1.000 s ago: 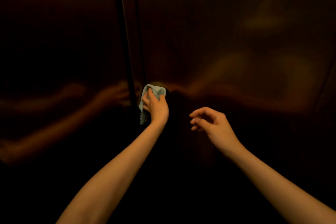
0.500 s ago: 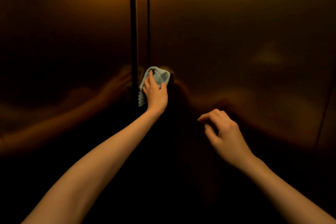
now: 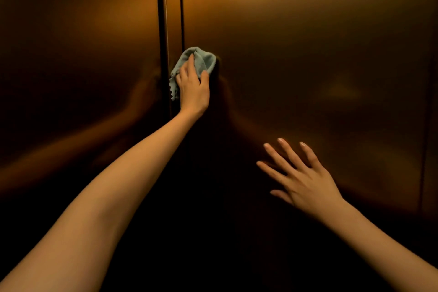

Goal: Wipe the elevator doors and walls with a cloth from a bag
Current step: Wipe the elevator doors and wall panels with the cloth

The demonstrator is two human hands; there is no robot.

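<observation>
Head camera view, looking forward and slightly down at my two bare arms reaching toward brushed metal surfaces lit in dim amber light. My left hand (image 3: 193,87) presses a pale blue-green cloth (image 3: 198,60) flat against the right elevator door (image 3: 308,54), right beside the dark vertical seam (image 3: 163,31) where the two doors meet. My fingers lie over the cloth, with the thumb spread to the right along its edge, so I am holding it against the metal by pressing it rather than bunching it in a fist. The cloth is crumpled, rising above my fingertips, and a zigzag-cut edge hangs down on the left side of my hand, over the seam. My left forearm (image 3: 106,185) stretches long and nearly straight from the lower left corner up to the wrist.

My right hand (image 3: 301,178) is lower and to the right, well apart from the cloth. It holds nothing: the fingers are straight and fanned out, pointing up and to the left, palm toward the door. I cannot tell whether the fingertips touch the metal. My right forearm (image 3: 379,244) runs in from the lower right corner.

The left elevator door (image 3: 83,54) fills the left side, carrying a blurred reflection of my arm. The lower middle is in deep shadow.
</observation>
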